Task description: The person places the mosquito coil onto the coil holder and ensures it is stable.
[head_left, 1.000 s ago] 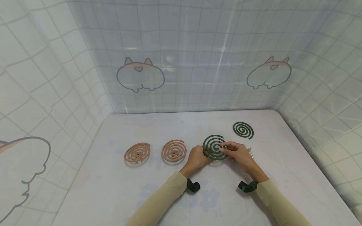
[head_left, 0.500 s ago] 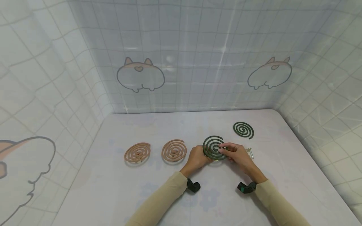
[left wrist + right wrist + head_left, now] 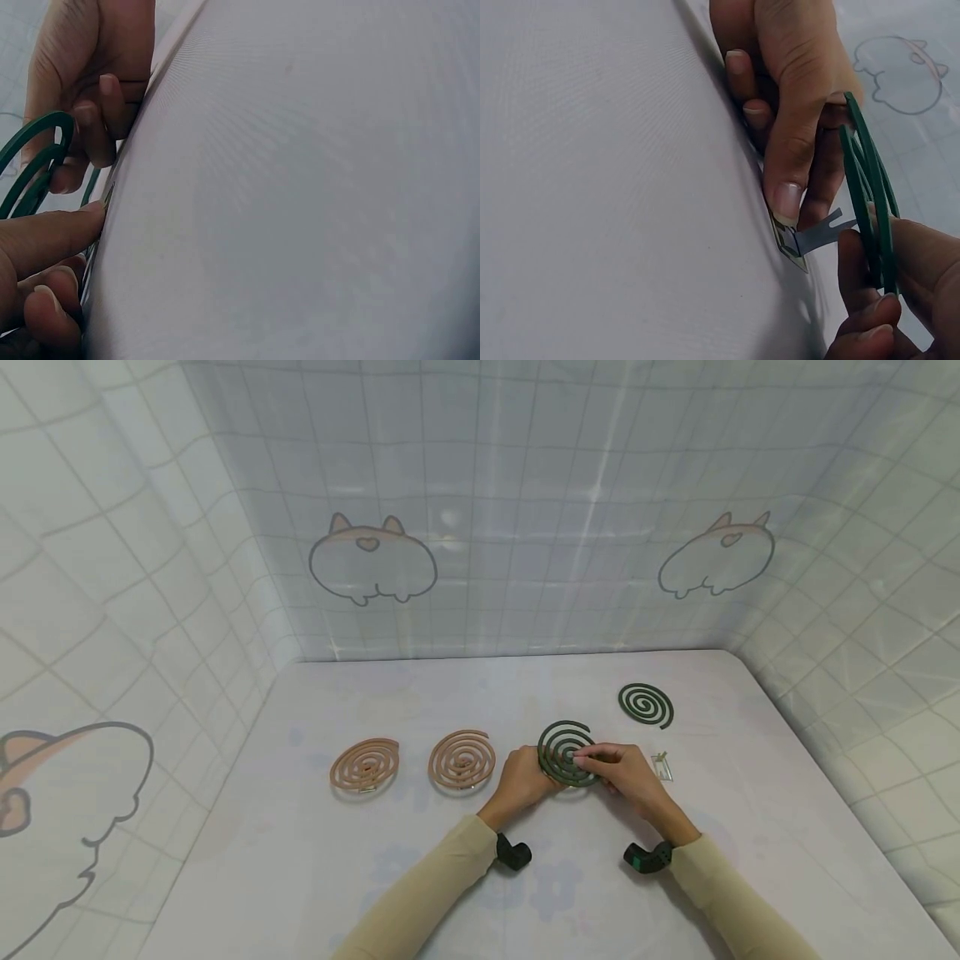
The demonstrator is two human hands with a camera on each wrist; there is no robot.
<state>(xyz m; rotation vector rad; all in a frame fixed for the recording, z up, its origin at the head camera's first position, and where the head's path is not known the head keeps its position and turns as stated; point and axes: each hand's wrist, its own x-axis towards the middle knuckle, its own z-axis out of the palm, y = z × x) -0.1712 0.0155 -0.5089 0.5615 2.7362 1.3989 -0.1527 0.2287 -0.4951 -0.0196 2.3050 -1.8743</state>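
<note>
In the head view a green mosquito coil (image 3: 567, 755) is held by its centre between the thumb and fingers of my right hand (image 3: 628, 774). My left hand (image 3: 525, 778) reaches in beneath the coil's left side. From the right wrist view, my left thumb and fingers pinch the flat base of a thin metal coil stand (image 3: 819, 238) close to the tabletop. The forked upright of that stand points toward the coil's centre, where my right fingertips are. In the left wrist view the coil (image 3: 34, 172) is tilted, with part of it cut off by the frame edge.
Two brown coils, the left one (image 3: 364, 767) and the middle one (image 3: 462, 762), sit raised on stands to the left. Another green coil (image 3: 645, 705) lies flat at the back right. A loose metal stand (image 3: 663, 767) lies beside my right hand. White tiled-pattern sheets (image 3: 525, 527) surround the table.
My right hand has shifted slightly left, its fingertips moving in with the coil's centre. More of the loose stand shows now. My left hand has stayed in place.
</note>
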